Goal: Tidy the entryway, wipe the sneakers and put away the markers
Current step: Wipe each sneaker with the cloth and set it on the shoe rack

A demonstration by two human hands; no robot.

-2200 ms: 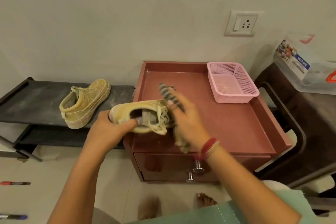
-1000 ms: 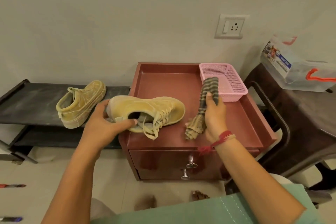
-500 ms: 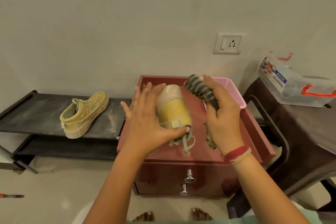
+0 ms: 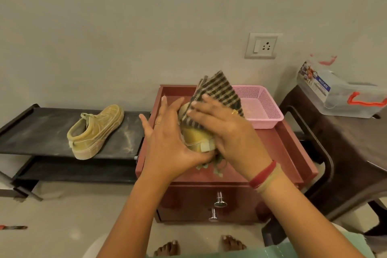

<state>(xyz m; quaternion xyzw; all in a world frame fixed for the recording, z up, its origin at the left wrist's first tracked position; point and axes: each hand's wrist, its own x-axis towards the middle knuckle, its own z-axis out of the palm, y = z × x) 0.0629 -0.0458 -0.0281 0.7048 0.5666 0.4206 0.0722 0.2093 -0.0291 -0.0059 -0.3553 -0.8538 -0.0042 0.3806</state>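
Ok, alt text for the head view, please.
A person's left hand holds a tan sneaker over a reddish cabinet while the right hand holds a striped cloth against it. A second sneaker sits on the black rack at left.

Tan sneaker (image 4: 95,132), blk/beige striped cloth (image 4: 219,92), pink basket (image 4: 263,109), maroon cabinet (image 4: 287,153), red marker (image 4: 13,227).
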